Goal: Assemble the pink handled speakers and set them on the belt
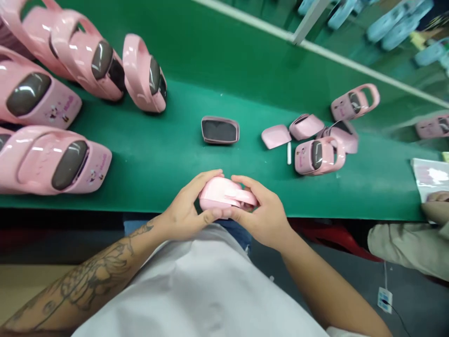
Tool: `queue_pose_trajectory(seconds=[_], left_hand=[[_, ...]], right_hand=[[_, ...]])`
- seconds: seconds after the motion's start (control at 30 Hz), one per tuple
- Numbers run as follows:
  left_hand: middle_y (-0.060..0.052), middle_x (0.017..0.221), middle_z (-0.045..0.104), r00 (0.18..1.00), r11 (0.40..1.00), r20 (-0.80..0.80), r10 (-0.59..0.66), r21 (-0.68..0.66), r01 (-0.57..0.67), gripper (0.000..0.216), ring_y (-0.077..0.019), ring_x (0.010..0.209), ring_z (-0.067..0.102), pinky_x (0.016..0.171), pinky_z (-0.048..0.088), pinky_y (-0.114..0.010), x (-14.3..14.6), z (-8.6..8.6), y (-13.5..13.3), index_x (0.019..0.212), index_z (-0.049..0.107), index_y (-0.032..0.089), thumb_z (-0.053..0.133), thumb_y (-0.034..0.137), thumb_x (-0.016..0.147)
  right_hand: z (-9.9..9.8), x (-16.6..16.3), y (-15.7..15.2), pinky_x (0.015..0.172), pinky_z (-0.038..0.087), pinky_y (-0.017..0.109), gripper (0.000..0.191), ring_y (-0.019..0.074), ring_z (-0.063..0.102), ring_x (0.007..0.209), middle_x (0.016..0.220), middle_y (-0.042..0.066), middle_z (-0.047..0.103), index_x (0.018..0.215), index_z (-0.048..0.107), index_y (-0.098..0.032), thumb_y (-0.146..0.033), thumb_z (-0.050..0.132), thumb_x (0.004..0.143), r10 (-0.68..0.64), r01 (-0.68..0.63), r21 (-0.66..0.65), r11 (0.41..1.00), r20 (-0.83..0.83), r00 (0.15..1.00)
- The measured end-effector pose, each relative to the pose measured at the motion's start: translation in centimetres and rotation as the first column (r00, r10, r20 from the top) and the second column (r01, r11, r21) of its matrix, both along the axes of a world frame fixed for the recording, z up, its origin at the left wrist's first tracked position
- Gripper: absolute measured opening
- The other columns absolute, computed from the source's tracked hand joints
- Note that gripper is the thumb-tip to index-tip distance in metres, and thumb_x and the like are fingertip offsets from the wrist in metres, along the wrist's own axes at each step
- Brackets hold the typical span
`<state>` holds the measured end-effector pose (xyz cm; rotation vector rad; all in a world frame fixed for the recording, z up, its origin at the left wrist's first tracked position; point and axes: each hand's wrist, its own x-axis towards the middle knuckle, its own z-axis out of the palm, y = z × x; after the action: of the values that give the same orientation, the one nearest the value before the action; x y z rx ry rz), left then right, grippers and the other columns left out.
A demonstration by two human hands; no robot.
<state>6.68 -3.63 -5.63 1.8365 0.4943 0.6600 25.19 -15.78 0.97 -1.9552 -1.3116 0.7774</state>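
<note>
Both my hands close around a small pink plastic housing with a handle loop (219, 193) at the front edge of the green table. My left hand (187, 206) grips its rounded end. On the handle side, my right hand (264, 208) wraps round it, and the two thumbs meet along the near side. The housing's underside is hidden by my fingers. Just beyond my hands lies a pink shell part with a dark face (220, 130), apart from them.
Several finished-looking pink handled units (82, 164) stand at the left. Toward the right are loose pink shells (276, 136), a small white stick (289, 153) and another handled unit (305, 157). A co-worker's hand (438, 206) rests by a plastic bag (431, 175) at far right.
</note>
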Motion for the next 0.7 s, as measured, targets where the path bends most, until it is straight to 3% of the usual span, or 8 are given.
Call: queue_pose_trajectory(seconds=[0.1,0.2,0.3,0.4,0.5,0.57,0.63,0.7], left_hand=[[-0.013,0.13,0.076,0.953,0.932,0.075,0.293,-0.243,-0.268,0.06,-0.0263,0.109,0.074,0.095,0.06,-0.035,1.9,-0.1,0.6,0.137,0.07,0.016,0.071,0.057,0.093],[-0.004,0.105,0.079,0.762,0.614,0.09,0.641,-0.656,-0.439,0.039,-0.0176,0.089,0.071,0.079,0.057,-0.025,4.0,1.4,1.6,0.11,0.077,0.018,0.071,0.052,0.091],[-0.003,0.1,0.078,0.621,0.342,0.074,0.78,-0.882,-0.324,0.041,-0.0183,0.09,0.072,0.081,0.058,-0.028,5.3,3.5,2.4,0.103,0.074,0.018,0.059,0.056,0.097],[-0.005,0.107,0.079,0.622,0.262,0.111,0.775,-0.952,-0.157,0.039,-0.0212,0.099,0.074,0.089,0.06,-0.032,5.4,4.5,2.0,0.104,0.073,0.019,0.056,0.054,0.1],[-0.01,0.124,0.077,0.725,0.342,0.11,0.68,-0.922,-0.181,0.039,-0.0261,0.115,0.072,0.096,0.059,-0.037,3.9,3.5,1.0,0.115,0.072,0.018,0.06,0.052,0.099],[-0.013,0.141,0.07,0.755,0.503,0.084,0.65,-0.793,-0.344,0.043,-0.0296,0.129,0.067,0.104,0.057,-0.042,2.0,2.4,1.0,0.127,0.068,0.019,0.067,0.049,0.096],[-0.014,0.157,0.058,0.776,0.728,0.118,0.619,-0.457,-0.512,0.06,-0.0326,0.143,0.058,0.119,0.049,-0.049,-0.3,1.8,1.7,0.142,0.059,0.023,0.077,0.044,0.089],[-0.016,0.169,0.045,0.899,0.902,0.091,0.429,0.011,-0.431,0.085,-0.0367,0.159,0.04,0.132,0.031,-0.056,-2.4,2.0,2.9,0.155,0.049,0.024,0.086,0.044,0.082]], right_hand=[[0.0,0.2,2.4,0.092,0.065,0.043,0.059,0.0256,0.076,0.1,0.117,0.007,0.078,0.14,0.067,-0.028,-0.055,0.08,0.089,-0.065,0.09,0.134,0.987,-0.181,0.981],[-0.9,-0.1,3.9,0.106,0.059,0.048,0.068,0.0285,0.07,0.121,0.138,0.012,0.069,0.153,0.056,-0.028,-0.059,0.072,0.095,-0.098,0.206,0.39,0.897,-0.277,0.956],[-2.4,-1.7,4.6,0.118,0.05,0.056,0.085,0.0349,0.054,0.147,0.164,0.015,0.05,0.165,0.037,-0.029,-0.07,0.064,0.096,0.007,0.172,0.435,0.884,-0.379,0.925],[-3.4,-3.6,4.9,0.126,0.042,0.058,0.091,0.0366,0.047,0.154,0.167,0.014,0.047,0.166,0.034,-0.028,-0.071,0.067,0.093,0.096,0.084,0.394,0.915,-0.416,0.904],[-3.2,-4.0,5.1,0.123,0.047,0.056,0.09,0.036,0.052,0.149,0.162,0.015,0.051,0.162,0.039,-0.027,-0.061,0.079,0.089,-0.023,0.182,0.406,0.896,-0.365,0.931],[-2.5,-3.1,5.0,0.117,0.052,0.056,0.088,0.0362,0.056,0.144,0.157,0.015,0.054,0.158,0.045,-0.028,-0.058,0.083,0.085,-0.073,0.18,0.396,0.9,-0.268,0.961],[-1.6,-1.6,4.7,0.113,0.055,0.056,0.085,0.0357,0.061,0.136,0.148,0.014,0.06,0.154,0.051,-0.028,-0.058,0.085,0.082,-0.041,0.086,0.35,0.933,-0.134,0.99],[-0.9,-0.3,4.4,0.111,0.056,0.057,0.084,0.0343,0.064,0.129,0.14,0.012,0.064,0.153,0.053,-0.029,-0.059,0.086,0.082,0.066,-0.061,0.286,0.956,-0.009,0.998]])
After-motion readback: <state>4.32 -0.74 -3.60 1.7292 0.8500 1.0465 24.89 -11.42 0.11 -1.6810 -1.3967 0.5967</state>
